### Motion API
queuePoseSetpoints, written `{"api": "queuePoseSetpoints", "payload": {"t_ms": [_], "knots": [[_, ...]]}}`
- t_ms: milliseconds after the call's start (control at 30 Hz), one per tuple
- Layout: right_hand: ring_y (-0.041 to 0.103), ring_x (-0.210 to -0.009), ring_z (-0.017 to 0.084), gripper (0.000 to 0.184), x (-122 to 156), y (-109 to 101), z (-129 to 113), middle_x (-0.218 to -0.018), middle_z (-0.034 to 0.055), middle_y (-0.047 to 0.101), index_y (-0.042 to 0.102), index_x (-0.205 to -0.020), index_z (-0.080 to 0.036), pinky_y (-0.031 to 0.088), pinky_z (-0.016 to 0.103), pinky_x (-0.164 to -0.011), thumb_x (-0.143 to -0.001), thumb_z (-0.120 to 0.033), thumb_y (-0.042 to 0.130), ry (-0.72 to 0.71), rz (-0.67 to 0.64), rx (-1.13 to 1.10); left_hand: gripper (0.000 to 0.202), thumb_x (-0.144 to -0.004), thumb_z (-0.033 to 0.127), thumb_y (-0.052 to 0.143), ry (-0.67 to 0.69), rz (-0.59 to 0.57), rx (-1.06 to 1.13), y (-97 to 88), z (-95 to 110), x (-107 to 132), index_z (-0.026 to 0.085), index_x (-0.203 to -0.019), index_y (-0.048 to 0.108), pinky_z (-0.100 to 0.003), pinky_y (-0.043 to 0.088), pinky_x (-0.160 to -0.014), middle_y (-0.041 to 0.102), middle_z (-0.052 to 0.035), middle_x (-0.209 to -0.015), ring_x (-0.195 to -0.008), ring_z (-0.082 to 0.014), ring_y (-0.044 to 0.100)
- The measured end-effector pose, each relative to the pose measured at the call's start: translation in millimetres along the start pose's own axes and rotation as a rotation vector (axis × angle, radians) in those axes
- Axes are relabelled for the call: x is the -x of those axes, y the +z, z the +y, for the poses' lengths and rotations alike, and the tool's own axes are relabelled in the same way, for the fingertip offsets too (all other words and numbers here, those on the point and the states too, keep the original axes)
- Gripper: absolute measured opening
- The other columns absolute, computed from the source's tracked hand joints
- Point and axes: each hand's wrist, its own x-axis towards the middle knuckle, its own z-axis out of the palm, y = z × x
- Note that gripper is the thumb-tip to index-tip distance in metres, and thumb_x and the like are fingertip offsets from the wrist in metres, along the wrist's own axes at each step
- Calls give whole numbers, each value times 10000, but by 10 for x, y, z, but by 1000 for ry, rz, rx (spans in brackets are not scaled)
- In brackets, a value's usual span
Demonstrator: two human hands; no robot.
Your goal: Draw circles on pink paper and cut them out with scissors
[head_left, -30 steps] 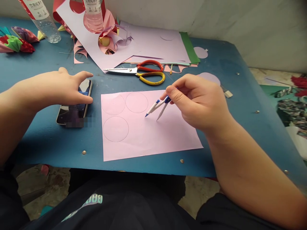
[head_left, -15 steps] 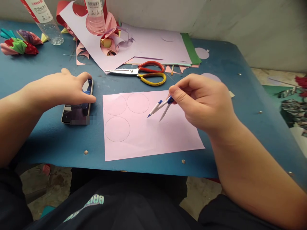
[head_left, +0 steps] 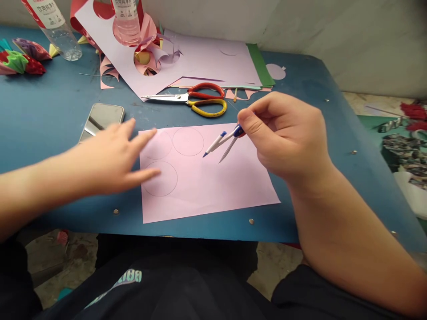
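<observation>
A pink sheet of paper lies on the blue table, with three drawn circles on its left part. Over the sheet's right half, my right hand pinches the top of a drawing compass. The compass legs are slightly apart, tilted, and their tips seem to hover above the paper. My left hand has its fingers spread, slightly blurred, over the sheet's left edge, and holds nothing. Behind it a phone lies on the table, its lower part hidden by the hand.
Scissors with red and yellow handles lie beyond the sheet. Behind them are stacked paper, a cut lilac sheet and two water bottles. Colourful folded paper pieces sit at the far left. A paper disc lies at the back right.
My left hand has come off the phone and moved right and nearer to me, over the sheet's left edge. My right hand still holds the compass in nearly the same place.
</observation>
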Motion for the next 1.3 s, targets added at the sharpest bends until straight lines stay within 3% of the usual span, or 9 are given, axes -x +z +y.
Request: {"api": "queuePoseSetpoints", "payload": {"t_ms": [200, 433, 567, 700, 800, 900, 967, 1100, 1300], "knots": [[718, -813, 262, 412, -29, 4, 57, -864, 42, 784, 735, -910, -311, 650, 471, -802, -1164, -562, 940, -4, 15, -6, 1434, -943, 1083, 844, 99, 13, 4, 426, 338, 113, 249, -2048, 473, -938, 307, -1556, 333, -343, -2137, -1991, -775, 191], [684, -794, 258, 422, -15, 10, 39, -834, 35, 765, 763, -920, -313, 589, 457, -737, -1187, -599, 918, -10, 83, 22, 1448, -940, 1120, 814, 128, 11, 19, 343, 99, -78, 372, -2093, 357, -873, 241, -1600, 212, -251, -2199, -2048, -678, 94], [668, -741, 278, 474, -7, 22, 44, -789, 35, 738, 755, -910, -335, 530, 484, -688, -1189, -683, 916, -36, 110, 26, 1473, -927, 1124, 804, 117, -87, 51, 275, -2, -249, 340, -2093, 361, -918, 156, -1596, 102, -259, -2216, -2035, -722, 10], [732, -785, 299, 489, 12, 90, 1, -865, 53, 795, 769, -958, -343, 613, 512, -737, -1210, -749, 876, -18, 73, 5, 1499, -867, 1120, 849, 118, -32, 68, 367, -94, -372, 353, -2076, 405, -968, 139, -1570, 72, -252, -2218, -2023, -748, -2], [768, -793, 293, 530, 46, 194, -58, -892, 51, 814, 775, -983, -334, 670, 511, -768, -1209, -808, 846, -45, 48, -21, 1310, -973, 1017, 837, 196, 135, 119, 535, -74, -371, 318, -2025, 490, -965, 228, -1563, 180, -266, -2194, -2020, -714, 119], [816, -881, 312, 565, 75, 309, -119, -948, 59, 833, 789, -1022, -340, 721, 521, -850, -1208, -873, 801, -16, 5, -16, 788, -1164, 710, 717, 359, 426, 220, 654, 42, -329, 317, -1844, 665, -812, 460, -1535, 534, -223, -2025, -1853, -535, 527], [840, -946, 329, 545, 79, 370, -151, -983, 72, 842, 800, -1038, -342, 731, 527, -883, -1204, -862, 817, 3, -19, -19, 579, -1202, 543, 672, 448, 511, 246, 659, 123, -315, 291, -1719, 736, -757, 574, -1453, 705, -216, -1844, -1672, -467, 686], [845, -960, 337, 543, 57, 438, -173, -992, 79, 862, 796, -1015, -344, 749, 547, -910, -1215, -849, 803, 8, -39, -3, 403, -1210, 431, 643, 505, 432, 267, 565, 198, -347, 228, -1498, 837, -711, 683, -1315, 840, -225, -1586, -1472, -440, 801], [871, -919, 345, 640, 55, 453, -150, -968, 80, 874, 803, -994, -339, 762, 568, -889, -1199, -942, 733, 14, -43, -2, 333, -1233, 406, 599, 500, 420, 250, 540, 208, -404, 243, -1284, 885, -683, 711, -1242, 860, -201, -1497, -1385, -428, 818]]}}
